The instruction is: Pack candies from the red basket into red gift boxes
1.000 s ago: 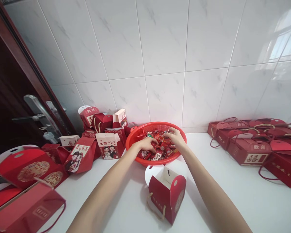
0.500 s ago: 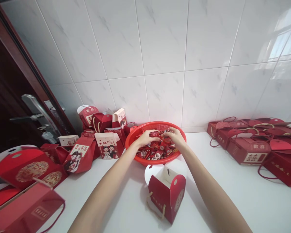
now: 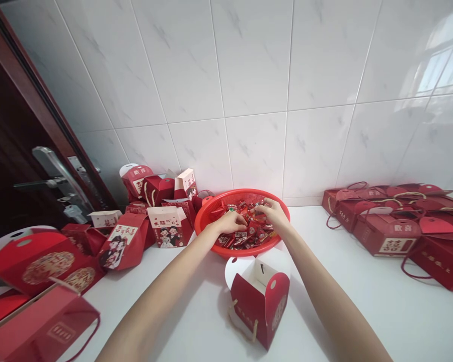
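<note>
Both hands reach into a red plastic basket [image 3: 201, 226] filled with wrapped candies [image 3: 245, 236], mostly in red wrappers. My left hand [image 3: 228, 222] is low over the candies on the left side, its fingers curled down among them; what they grip is hidden. On the right side, my right hand [image 3: 274, 213] has thumb and fingers closed around a wrapped candy [image 3: 257, 205]. Between my forearms and in front of the basket stands a red gift box [image 3: 249, 306], upright, its top flaps raised, with a rope handle hanging at its side.
On the left are red gift boxes [image 3: 41, 261] of several designs, some with open tops, beside a dark door [image 3: 7, 125] with a metal handle. Rows of closed red boxes [image 3: 388, 234] stand at right. A tiled wall [image 3: 256, 151] rises behind the white tabletop [image 3: 320, 261].
My left hand has moved down and slightly left within the basket, and its fingers have curled in more. My right hand has stayed nearly in place. The gift box has not moved.
</note>
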{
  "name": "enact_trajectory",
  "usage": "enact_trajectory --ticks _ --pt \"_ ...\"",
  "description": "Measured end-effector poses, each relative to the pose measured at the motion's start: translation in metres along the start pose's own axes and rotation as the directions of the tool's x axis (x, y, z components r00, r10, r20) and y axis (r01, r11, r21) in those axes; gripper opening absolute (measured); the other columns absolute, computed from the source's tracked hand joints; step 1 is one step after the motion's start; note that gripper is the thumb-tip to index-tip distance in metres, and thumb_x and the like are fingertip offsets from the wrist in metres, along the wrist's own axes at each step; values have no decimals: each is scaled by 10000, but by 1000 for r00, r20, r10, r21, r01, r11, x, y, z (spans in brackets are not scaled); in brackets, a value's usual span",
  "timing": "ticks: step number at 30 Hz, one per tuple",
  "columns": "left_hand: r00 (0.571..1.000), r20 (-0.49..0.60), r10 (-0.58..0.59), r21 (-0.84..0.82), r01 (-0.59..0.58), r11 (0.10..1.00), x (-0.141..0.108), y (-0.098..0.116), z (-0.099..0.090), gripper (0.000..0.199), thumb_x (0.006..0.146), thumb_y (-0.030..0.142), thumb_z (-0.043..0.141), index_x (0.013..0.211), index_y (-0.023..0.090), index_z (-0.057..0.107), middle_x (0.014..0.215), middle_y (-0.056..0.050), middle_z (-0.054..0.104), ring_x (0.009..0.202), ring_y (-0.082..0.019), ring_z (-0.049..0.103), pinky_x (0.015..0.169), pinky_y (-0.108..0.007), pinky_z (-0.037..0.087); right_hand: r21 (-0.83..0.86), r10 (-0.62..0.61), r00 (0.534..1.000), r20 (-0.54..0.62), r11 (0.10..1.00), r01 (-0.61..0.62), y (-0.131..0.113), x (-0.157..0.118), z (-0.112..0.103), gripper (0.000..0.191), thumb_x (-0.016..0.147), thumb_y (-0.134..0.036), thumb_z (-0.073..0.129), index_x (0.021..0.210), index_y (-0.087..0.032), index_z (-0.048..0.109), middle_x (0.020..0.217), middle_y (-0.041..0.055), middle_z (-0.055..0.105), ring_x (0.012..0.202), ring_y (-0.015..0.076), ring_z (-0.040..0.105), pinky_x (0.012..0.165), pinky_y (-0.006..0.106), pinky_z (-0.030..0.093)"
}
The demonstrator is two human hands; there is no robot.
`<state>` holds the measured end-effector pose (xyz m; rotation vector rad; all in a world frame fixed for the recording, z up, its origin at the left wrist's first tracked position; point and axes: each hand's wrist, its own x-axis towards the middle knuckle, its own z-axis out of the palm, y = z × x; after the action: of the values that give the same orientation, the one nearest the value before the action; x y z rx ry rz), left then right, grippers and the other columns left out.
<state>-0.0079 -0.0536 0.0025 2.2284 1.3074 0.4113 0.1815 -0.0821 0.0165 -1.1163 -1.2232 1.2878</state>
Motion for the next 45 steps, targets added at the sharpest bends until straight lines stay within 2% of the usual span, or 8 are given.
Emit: enact_trajectory --ticks 6,11,14,17,20,29,39,45 --pt "999 12 40 -2 -40 999 9 3 13 203 657 310 762 847 239 763 781 9 757 705 -194 669 637 -231 466 46 -38 999 -16 998 38 2 2 0 157 617 -246 610 754 -218 539 786 16 720 658 173 671 487 224 497" --pt "995 44 84 20 -85 996 15 7 16 99 762 252 648 761 226 744 732 0 741 683 -182 654 666 -237 460 78 -49 999 -24 996 50 1 2 0 118 629 -252 617 733 -209 580 808 25 725 690 176 674 486 220 491" --pt "984 -164 64 -23 -69 997 18 7 11 154 811 219 572 717 193 690 702 -4 705 678 -175 629 668 -250 456 132 -34 999 -33 991 38 2 5 -1 112 665 -275 619 747 -207 585 790 30 720 631 158 645 467 221 477" --pt "906 -424 1 -100 -48 994 22 3 3 202 850 257 538 674 177 596 667 1 644 665 -168 590 660 -262 452 197 -40 997 -71 979 53 6 11 -2 103 683 -289 627 731 -204 592 770 27 698 633 148 622 499 227 499" --pt "865 -502 6 -164 -102 981 23 0 -1 211 863 287 527 691 172 570 691 0 633 711 -169 589 703 -268 464 244 -45 994 -98 967 68 10 18 -3 109 668 -283 656 695 -202 589 755 9 662 627 135 600 548 244 528" --pt "854 -513 91 -198 -221 955 21 4 3 241 862 360 560 784 157 663 838 -41 713 849 -209 640 824 -314 504 316 -1 1000 19 949 -5 10 17 -3 95 693 -253 692 716 -204 613 746 -2 646 544 128 593 586 296 571" --pt "811 -578 92 -167 -228 959 13 10 -1 209 814 133 592 844 211 784 1279 -64 655 1224 -227 587 1025 -352 489 415 -32 998 46 910 10 11 20 -5 98 676 -231 727 705 -196 641 742 2 653 608 141 623 599 276 579" --pt "832 -535 146 -189 -286 939 14 2 2 242 787 102 607 864 222 802 1367 -65 605 1262 -241 572 1030 -359 496 431 -49 995 88 902 6 12 20 -6 116 660 -219 753 723 -194 659 814 3 662 685 147 633 576 264 572"
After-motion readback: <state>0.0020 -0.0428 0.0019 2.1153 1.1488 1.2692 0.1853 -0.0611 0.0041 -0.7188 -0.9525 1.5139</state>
